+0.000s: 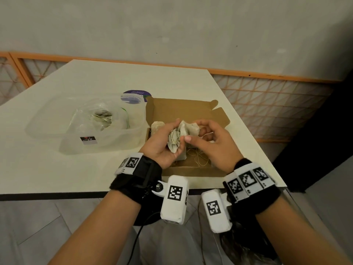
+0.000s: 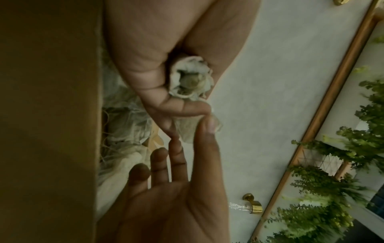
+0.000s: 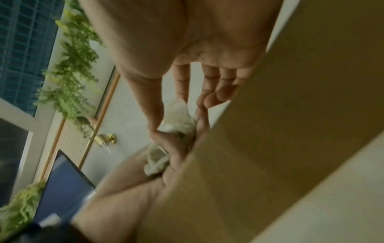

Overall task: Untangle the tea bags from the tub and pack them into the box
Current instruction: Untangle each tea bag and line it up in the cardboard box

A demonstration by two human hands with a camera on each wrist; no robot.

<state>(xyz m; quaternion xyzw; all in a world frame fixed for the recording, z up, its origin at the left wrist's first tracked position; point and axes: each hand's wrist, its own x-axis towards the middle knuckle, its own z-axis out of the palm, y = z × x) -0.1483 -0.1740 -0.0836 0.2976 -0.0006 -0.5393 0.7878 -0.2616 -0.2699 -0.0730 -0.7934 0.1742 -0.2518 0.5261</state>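
Observation:
A clump of tangled tea bags (image 1: pixel 181 134) hangs over the open brown cardboard box (image 1: pixel 193 111). My left hand (image 1: pixel 164 144) grips the lower part of the clump (image 2: pixel 191 78), fingers curled round it. My right hand (image 1: pixel 208 140) pinches the upper bags (image 3: pixel 176 118) between thumb and forefinger. More tea bags and loose strings (image 1: pixel 196 155) lie in the box under my hands. The clear plastic tub (image 1: pixel 89 123) stands to the left of the box, with a plastic bag holding more tea bags (image 1: pixel 102 116) inside.
The white table (image 1: pixel 95 173) ends at its front edge just under my wrists. A round purple-printed lid (image 1: pixel 136 94) lies behind the tub. An orange lattice railing (image 1: pixel 267 104) runs behind and to the right of the table.

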